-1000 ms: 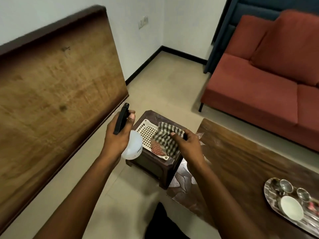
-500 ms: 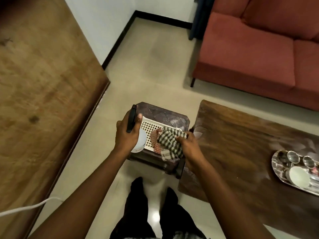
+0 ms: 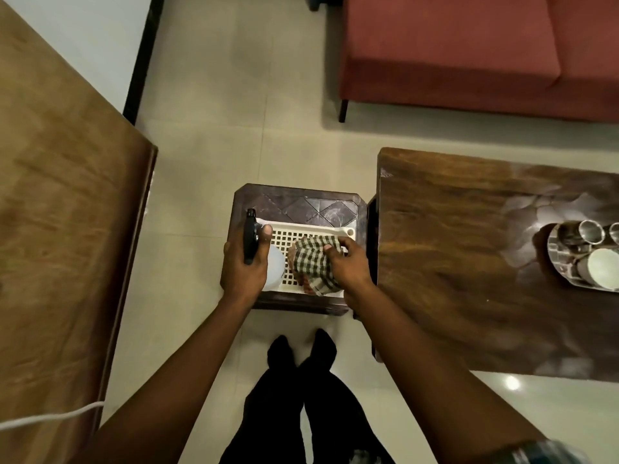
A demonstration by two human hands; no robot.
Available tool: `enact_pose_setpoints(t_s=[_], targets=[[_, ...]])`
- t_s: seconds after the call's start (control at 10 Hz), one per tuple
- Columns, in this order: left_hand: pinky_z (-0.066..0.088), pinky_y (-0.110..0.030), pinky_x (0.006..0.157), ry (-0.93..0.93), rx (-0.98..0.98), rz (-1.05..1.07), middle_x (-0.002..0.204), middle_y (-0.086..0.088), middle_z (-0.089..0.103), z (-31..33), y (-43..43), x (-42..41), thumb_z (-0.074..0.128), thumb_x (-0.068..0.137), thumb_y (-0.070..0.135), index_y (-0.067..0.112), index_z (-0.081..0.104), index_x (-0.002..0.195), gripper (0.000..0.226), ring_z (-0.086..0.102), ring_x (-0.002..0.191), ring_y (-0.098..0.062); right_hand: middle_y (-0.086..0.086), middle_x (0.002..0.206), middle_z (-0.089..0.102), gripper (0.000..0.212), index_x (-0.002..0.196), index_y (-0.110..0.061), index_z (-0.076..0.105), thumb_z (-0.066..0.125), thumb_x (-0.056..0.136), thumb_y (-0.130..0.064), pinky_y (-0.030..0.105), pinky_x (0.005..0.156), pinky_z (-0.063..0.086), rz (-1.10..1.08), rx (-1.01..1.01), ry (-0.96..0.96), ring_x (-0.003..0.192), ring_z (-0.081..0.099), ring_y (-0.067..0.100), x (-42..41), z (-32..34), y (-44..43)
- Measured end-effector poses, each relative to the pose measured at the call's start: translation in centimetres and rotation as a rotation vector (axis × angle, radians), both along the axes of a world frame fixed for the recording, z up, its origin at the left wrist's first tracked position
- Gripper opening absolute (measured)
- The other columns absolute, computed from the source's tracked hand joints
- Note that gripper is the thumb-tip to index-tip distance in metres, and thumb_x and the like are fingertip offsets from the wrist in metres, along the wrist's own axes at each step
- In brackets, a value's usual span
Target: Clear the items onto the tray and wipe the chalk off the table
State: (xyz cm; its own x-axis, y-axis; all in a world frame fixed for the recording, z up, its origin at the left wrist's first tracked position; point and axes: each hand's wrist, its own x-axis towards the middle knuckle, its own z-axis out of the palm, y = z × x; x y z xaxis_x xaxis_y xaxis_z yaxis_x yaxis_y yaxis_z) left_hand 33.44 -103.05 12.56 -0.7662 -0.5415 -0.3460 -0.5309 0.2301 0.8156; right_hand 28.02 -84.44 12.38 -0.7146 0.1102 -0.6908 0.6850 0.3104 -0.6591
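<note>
Head cam, looking straight down. No brands, labels or writing readable on anything here, it's all a bit soft.

The left hand (image 3: 243, 269) has its grip wrapped around a spray bottle (image 3: 264, 262): black trigger head on top, whitish translucent body below the fingers. The bottle's long axis runs roughly away from the person, with the black nozzle end pointing toward the far side of the stool. It's held over the left edge of the cream perforated basket (image 3: 284, 239), but can't tell if the body actually touches it.

The right hand (image 3: 350, 264) is closed on a checked cloth (image 3: 313, 262), green/white plaid, bunched up, with a reddish bit peeking out at its lower edge. The cloth sits in the right half of the basket, draping toward the near rim.

The basket rests on a small dark stool (image 3: 301, 204) with a diamond pattern on top, standing on the tiled floor just beside the left end of the dark wooden desk (image 3: 469, 262). Pale chalky smears show on the desk's far right part. The metal tray (image 3: 559, 262) is out at that right end, well apart from the hands, carrying steel cups (image 3: 591, 231) and a white bowl (image 3: 604, 267).

A red sofa (image 3: 452, 51) is across the floor, and a light wooden board (image 3: 60, 229) fills the left.
</note>
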Motion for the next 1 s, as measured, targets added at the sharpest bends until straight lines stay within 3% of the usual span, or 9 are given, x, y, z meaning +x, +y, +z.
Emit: enact_pose_setpoints(t_s=[0.1, 0.3, 0.5, 0.6, 0.7, 0.8, 0.9, 1.0], targets=[[0.052, -0.052, 0.110, -0.009, -0.013, 0.007, 0.130, 0.005, 0.071, -2.3, -0.4, -0.1, 0.049, 0.087, 0.089, 0.045, 0.057, 0.140, 0.070, 0.065, 0.128, -0.020, 0.010, 0.133, 0.070, 0.038, 0.141, -0.022, 0.062, 0.065, 0.103, -0.027, 0.050, 0.096, 0.062, -0.039, 0.012, -0.020, 0.112, 0.071, 0.030, -0.1, -2.5, -0.2], [0.052, -0.054, 0.110, -0.006, -0.041, 0.011, 0.133, -0.010, 0.061, -4.2, 0.3, -0.9, 0.047, 0.084, 0.092, 0.048, 0.049, 0.144, 0.074, 0.062, 0.128, -0.031, 0.002, 0.135, 0.066, 0.040, 0.142, -0.019, 0.063, 0.067, 0.103, -0.025, 0.047, 0.105, 0.057, -0.058, 0.060, -0.030, 0.122, 0.065, 0.028, -0.7, -4.8, 0.2], [0.051, -0.058, 0.112, 0.021, -0.033, 0.002, 0.139, -0.014, 0.058, -5.6, 0.1, -0.9, 0.051, 0.084, 0.089, 0.051, 0.043, 0.146, 0.073, 0.059, 0.133, -0.033, 0.007, 0.141, 0.066, 0.056, 0.150, -0.018, 0.055, 0.073, 0.098, -0.019, 0.039, 0.106, 0.055, 0.004, 0.111, -0.017, 0.122, 0.066, 0.026, -0.9, -6.2, 1.4], [0.050, -0.060, 0.111, 0.053, -0.048, -0.049, 0.135, -0.008, 0.060, -5.5, 0.3, -0.7, 0.064, 0.097, 0.060, 0.049, 0.043, 0.145, 0.053, 0.059, 0.134, -0.032, 0.009, 0.139, 0.067, 0.059, 0.149, -0.014, 0.055, 0.076, 0.094, -0.013, 0.032, 0.104, 0.050, 0.190, 0.294, 0.101, 0.126, 0.065, 0.029, -0.5, -6.5, 1.8], [0.051, -0.059, 0.111, 0.099, -0.094, -0.084, 0.140, -0.011, 0.061, -5.3, 0.2, -0.6, 0.069, 0.098, 0.050, 0.044, 0.044, 0.148, 0.056, 0.059, 0.133, -0.031, 0.012, 0.135, 0.067, 0.059, 0.148, -0.013, 0.056, 0.077, 0.092, -0.012, 0.033, 0.102, 0.051, 0.273, 0.365, 0.170, 0.123, 0.066, 0.030, -0.4, -7.1, 1.7], [0.051, -0.052, 0.113, 0.119, -0.151, -0.167, 0.147, -0.002, 0.061, -5.2, 0.1, 0.1, 0.076, 0.096, 0.040, 0.039, 0.038, 0.161, 0.075, 0.056, 0.133, -0.024, 0.013, 0.130, 0.065, 0.057, 0.144, -0.015, 0.055, 0.077, 0.091, -0.018, 0.038, 0.099, 0.057, 0.392, 0.434, 0.218, 0.119, 0.067, 0.031, -0.3, -7.3, 1.9], [0.050, -0.052, 0.114, 0.089, -0.166, -0.221, 0.154, -0.001, 0.056, -5.8, -0.9, 0.7, 0.084, 0.090, 0.032, 0.041, 0.031, 0.163, 0.091, 0.053, 0.135, -0.027, 0.011, 0.133, 0.064, 0.060, 0.147, -0.017, 0.053, 0.076, 0.092, -0.023, 0.039, 0.099, 0.057, 0.450, 0.475, 0.278, 0.121, 0.065, 0.030, -0.4, -6.6, 2.1], [0.054, -0.050, 0.108, -0.025, -0.192, -0.304, 0.157, -0.003, 0.048, -6.0, -2.7, 1.9, 0.086, 0.075, -0.003, 0.041, 0.024, 0.165, 0.118, 0.049, 0.137, -0.028, 0.004, 0.142, 0.061, 0.058, 0.146, -0.021, 0.055, 0.070, 0.092, -0.030, 0.042, 0.100, 0.057, 0.503, 0.507, 0.401, 0.130, 0.058, 0.028, -0.8, -5.1, 2.2]])
